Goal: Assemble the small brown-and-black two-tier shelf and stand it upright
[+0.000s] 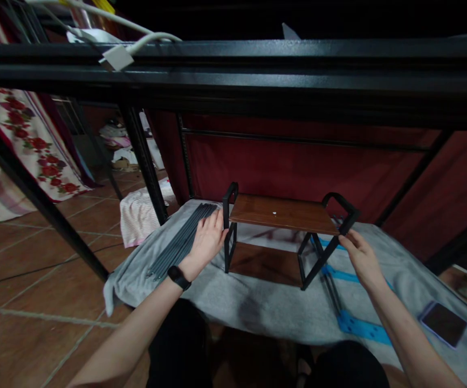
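Observation:
A small two-tier shelf (286, 213) with brown wood-look boards and black metal side frames stands upright on a grey cloth. My left hand (208, 234), with a black band on its wrist, is at the left side frame, the post between its thumb and fingers. On the opposite side, my right hand (358, 253) pinches the right side frame just below its looped top. The lower board (266, 264) sits between the frame legs. A small white spot (274, 213) shows on the upper board.
Several dark grey rods (180, 242) lie left of the shelf. Blue plastic pieces (363, 326) with dark rods lie at the right, near a phone (444, 323). A black metal beam (258, 70) crosses overhead, with a white cable plug (117, 57) hanging over it.

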Motion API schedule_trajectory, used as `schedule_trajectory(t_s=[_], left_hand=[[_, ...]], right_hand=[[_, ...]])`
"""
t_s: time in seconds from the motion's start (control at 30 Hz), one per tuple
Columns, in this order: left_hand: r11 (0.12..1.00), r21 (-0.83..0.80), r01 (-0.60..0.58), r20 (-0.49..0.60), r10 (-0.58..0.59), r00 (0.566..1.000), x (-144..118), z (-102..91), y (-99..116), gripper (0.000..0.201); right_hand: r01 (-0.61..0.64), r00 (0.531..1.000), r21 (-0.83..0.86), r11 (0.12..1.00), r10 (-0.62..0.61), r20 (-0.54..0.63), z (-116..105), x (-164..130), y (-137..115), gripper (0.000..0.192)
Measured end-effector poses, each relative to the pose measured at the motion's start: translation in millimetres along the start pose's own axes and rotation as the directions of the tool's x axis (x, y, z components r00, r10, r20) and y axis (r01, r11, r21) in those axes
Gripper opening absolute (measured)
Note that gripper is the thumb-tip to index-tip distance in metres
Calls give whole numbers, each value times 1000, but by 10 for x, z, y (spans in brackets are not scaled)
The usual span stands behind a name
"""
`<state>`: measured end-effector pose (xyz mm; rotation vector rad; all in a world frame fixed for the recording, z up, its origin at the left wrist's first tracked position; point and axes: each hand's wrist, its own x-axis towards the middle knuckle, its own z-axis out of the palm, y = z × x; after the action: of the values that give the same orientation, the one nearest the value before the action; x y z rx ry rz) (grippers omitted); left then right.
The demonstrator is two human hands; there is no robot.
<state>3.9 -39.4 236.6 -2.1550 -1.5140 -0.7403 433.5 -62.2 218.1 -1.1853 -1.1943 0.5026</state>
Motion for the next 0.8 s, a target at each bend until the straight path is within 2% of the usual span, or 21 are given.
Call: schedule_trajectory(t_s=[0.1, 0.23, 0.43, 0.57, 0.63, 0.7, 0.77, 0.8], left_hand=[[992, 102, -77, -3, 77, 997, -1, -68, -22, 61], [977, 176, -116, 15, 115, 993, -6, -121, -36, 61], [973, 199, -117, 20, 115, 993, 21, -160, -40, 59], [979, 174, -109, 25, 106, 994, 22, -183, -58, 57], [992, 100, -81, 20, 79, 997, 18, -163, -85, 57], [999, -51, -16, 9, 17, 1000, 31, -114, -123, 59], [956, -285, 64, 14, -62, 998, 76, -53, -156, 60], [904, -414, 102, 23, -102, 995, 113, -26, -164, 60]], right_hand=[[-4, 1000, -11, 1000, 4, 11, -14, 19, -9, 37], [0, 1000, -30, 1000, 0, 2, -25, 25, -18, 40], [-32, 999, -63, 997, 32, -5, -72, 54, 72, 40], [-84, 996, 29, 996, 85, -29, -81, 102, 147, 38], [-93, 995, 98, 991, 95, -16, -64, 116, 139, 38], [-88, 996, 144, 986, 90, -7, -43, 124, 101, 38], [-88, 996, 173, 981, 88, 3, -25, 131, 51, 38], [-97, 995, 190, 977, 96, 13, -17, 137, 28, 38]])
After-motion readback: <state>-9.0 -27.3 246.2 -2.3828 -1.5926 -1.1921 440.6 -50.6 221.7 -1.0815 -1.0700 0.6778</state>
